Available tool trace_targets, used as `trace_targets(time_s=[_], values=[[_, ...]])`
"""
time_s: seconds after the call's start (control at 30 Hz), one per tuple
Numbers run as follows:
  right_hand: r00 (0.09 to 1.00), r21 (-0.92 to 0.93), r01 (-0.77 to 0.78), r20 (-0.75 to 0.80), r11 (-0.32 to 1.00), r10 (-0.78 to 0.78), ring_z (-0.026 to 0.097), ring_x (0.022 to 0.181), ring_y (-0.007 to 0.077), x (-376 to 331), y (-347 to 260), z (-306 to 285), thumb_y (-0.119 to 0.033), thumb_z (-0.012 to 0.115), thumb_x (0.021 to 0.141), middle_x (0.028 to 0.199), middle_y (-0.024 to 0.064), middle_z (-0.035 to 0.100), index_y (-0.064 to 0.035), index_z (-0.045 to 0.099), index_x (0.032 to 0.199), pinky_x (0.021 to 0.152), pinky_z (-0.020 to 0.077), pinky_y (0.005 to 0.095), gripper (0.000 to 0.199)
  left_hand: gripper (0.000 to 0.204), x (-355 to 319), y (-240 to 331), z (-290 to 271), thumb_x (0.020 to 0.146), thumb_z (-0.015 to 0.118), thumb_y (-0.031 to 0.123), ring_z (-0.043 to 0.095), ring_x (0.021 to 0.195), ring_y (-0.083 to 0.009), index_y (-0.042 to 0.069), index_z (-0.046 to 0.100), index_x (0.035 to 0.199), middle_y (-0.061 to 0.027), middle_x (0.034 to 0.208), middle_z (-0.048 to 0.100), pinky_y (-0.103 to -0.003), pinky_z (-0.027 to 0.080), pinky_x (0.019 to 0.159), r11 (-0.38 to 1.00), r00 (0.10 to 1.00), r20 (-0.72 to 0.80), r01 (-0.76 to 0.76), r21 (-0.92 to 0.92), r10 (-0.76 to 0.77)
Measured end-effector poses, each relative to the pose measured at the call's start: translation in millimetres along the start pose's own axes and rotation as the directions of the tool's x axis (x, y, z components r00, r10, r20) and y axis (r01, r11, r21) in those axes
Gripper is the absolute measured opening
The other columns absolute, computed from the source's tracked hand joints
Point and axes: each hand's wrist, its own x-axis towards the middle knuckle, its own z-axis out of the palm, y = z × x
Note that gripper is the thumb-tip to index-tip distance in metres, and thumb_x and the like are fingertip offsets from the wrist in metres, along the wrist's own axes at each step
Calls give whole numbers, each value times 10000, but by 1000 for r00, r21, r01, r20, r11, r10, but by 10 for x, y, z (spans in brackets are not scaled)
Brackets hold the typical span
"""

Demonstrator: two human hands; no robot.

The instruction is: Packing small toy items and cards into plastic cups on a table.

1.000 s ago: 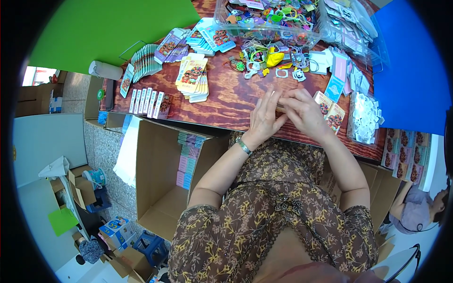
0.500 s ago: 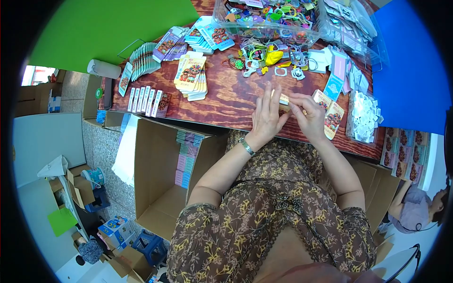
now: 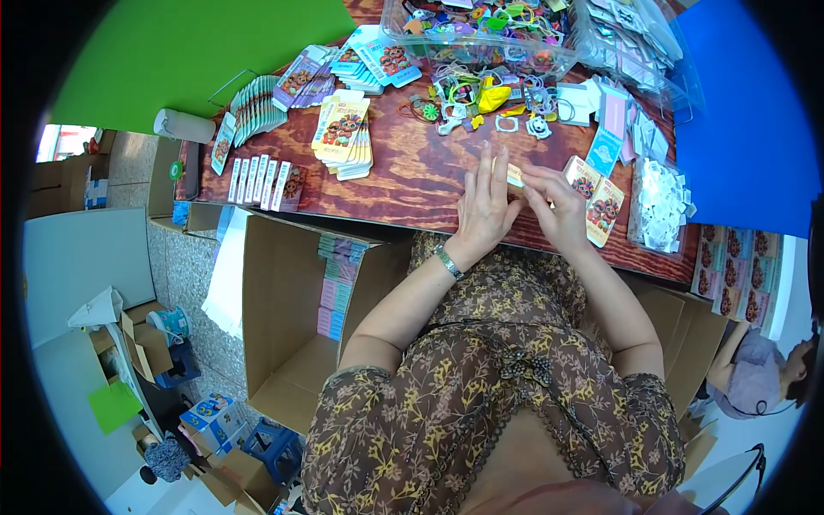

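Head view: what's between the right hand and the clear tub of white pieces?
Two yellowish printed packs, side by side on the table, lie between the right hand and the tub; the head view shows it.

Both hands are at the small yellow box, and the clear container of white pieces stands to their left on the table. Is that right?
Not quite: in the head view, the clear container of white pieces stands to the right of both hands, left and right, which are at the small yellow box.

Glossy wood-grain tabletop (image 3: 412,190); plastic tub (image 3: 481,51); small box (image 3: 515,175), probably smooth card.
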Motion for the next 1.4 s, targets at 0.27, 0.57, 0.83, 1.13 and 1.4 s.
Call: trace_targets(time_s=[0.27,0.57,0.83,1.13,1.4], values=[[990,-105,133,-20,985,-136,700,1057,279,-15,-12,39,-1,704,889,1155,156,716,11,714,1087,909,559,360,199,930,3,-10,49,732,787,84,505,1182,-453,-12,309,1524,-301,1559,294,-468,549,874,1000,999,-42,-24,-20,23],[946,273,-320,138,907,292,690,1010,172,-25,53,-93,-62,684,929,1051,94,699,-28,715,1114,831,559,301,190,932,5,-11,-46,741,791,101,504,1145,-437,6,307,1532,-291,1559,304,-458,538,883,999,1000,9,-5,-41,6],[986,-35,-132,94,991,134,722,934,246,34,-37,-118,-43,700,894,1032,144,728,-20,734,1075,776,578,336,185,984,-10,18,34,736,813,117,492,1149,-436,9,275,1553,-300,1557,296,-463,520,913,1000,1000,-29,-10,7,10],[996,-42,-35,82,998,39,712,964,291,20,-54,-80,-6,700,869,1115,157,708,0,720,1094,819,572,364,226,997,-24,50,30,723,808,99,486,1184,-441,13,267,1556,-295,1540,321,-466,522,927,999,999,-1,38,21,-38],[980,-247,197,22,949,-197,703,974,271,-69,-20,21,-26,728,869,1182,165,671,-12,691,1140,800,571,343,273,994,10,19,9,729,810,122,498,1183,-431,45,274,1563,-265,1549,340,-446,527,920,999,999,9,36,24,-37]])
